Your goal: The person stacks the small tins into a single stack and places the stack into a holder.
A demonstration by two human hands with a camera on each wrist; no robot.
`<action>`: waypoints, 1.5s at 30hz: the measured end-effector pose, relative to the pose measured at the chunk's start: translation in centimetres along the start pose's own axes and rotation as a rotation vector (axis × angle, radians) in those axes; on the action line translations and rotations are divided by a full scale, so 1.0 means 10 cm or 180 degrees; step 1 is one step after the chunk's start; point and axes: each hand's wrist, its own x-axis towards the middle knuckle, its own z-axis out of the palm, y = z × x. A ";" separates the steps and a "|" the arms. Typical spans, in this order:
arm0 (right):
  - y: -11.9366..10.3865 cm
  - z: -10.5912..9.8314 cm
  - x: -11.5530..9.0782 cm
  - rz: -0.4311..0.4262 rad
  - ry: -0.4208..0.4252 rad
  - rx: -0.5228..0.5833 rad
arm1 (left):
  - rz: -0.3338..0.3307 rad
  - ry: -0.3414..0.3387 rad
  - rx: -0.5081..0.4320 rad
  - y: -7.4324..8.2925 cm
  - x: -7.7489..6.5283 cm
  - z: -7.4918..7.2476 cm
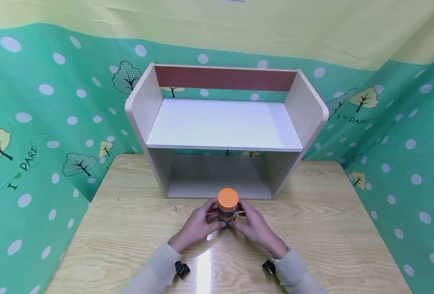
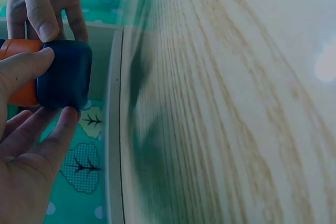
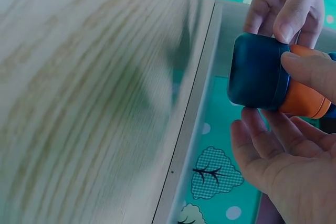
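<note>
Both hands hold one upright round container (image 1: 228,199), banded in orange and dark blue with a flat orange top. My left hand (image 1: 198,223) grips it from the left, its thumb on the near side and fingers reaching round behind. On the opposite side my right hand (image 1: 255,226) does the same, so the two thumbs come close together. In the left wrist view, the container's dark blue base (image 2: 65,74) has rounded edges, with an orange band (image 2: 22,95) above it. The right wrist view shows a gap between this blue base (image 3: 257,72) and the wooden tabletop (image 3: 94,103).
A white two-level shelf unit (image 1: 224,122) with a reddish-brown back strip (image 1: 224,77) stands just beyond the hands. Its lower front edge is close to the container. Green patterned curtain (image 1: 37,102) surrounds the wooden table (image 1: 121,228) at the back and sides.
</note>
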 end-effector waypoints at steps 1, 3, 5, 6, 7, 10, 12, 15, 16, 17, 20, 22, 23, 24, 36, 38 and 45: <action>0.00 0.00 0.00 -0.0006 0.0000 0.0002 | 0.0001 0.0004 0.0011 0.00 0.00 0.00; 0.00 0.00 0.00 -0.0010 -0.0003 0.0020 | 0.0016 0.0003 0.0029 0.01 0.00 -0.01; -0.01 0.00 0.00 -0.0003 -0.0009 0.0031 | 0.0021 0.0002 0.0061 0.03 0.00 -0.01; -0.02 -0.01 0.00 -0.0001 -0.0007 0.0033 | 0.0013 0.0000 0.0071 0.03 0.00 -0.02; -0.02 -0.01 0.01 0.0001 -0.0005 0.0036 | 0.0019 0.0000 0.0081 0.04 0.00 -0.02; -0.04 -0.01 0.01 -0.0008 0.0005 0.0041 | -0.0022 0.0007 0.0122 0.06 0.00 -0.03; -0.05 -0.02 0.01 -0.0009 0.0014 0.0033 | -0.0054 0.0016 0.0160 0.08 0.00 -0.04; -0.07 -0.04 0.02 -0.0024 0.0021 0.0017 | -0.0090 0.0030 0.0191 0.12 0.00 -0.05; -0.08 -0.04 0.03 -0.0029 0.0018 0.0020 | -0.0093 0.0031 0.0199 0.13 0.00 -0.06; -0.09 -0.05 0.03 -0.0040 0.0017 0.0018 | -0.0097 0.0033 0.0200 0.15 0.00 -0.07; -0.11 -0.07 0.05 -0.0104 0.0026 -0.0001 | -0.0085 0.0039 0.0217 0.18 0.01 -0.09; -0.12 -0.08 0.06 -0.0151 0.0036 -0.0025 | -0.0037 0.0042 0.0234 0.21 0.01 -0.11; -0.13 -0.08 0.06 -0.0169 0.0049 -0.0049 | -0.0016 0.0044 0.0237 0.22 0.01 -0.12; -0.14 -0.09 0.07 -0.0182 0.0057 -0.0071 | 0.0010 0.0043 0.0238 0.24 0.01 -0.13; -0.28 -0.16 0.12 -0.0299 0.0054 -0.0213 | 0.0037 0.0030 0.0424 0.38 0.02 -0.24; -0.31 -0.17 0.14 -0.0311 0.0047 -0.0216 | 0.0062 0.0024 0.0406 0.41 0.03 -0.25; -0.39 -0.23 0.16 -0.0365 0.0026 -0.0130 | 0.0060 0.0031 0.0485 0.49 0.05 -0.32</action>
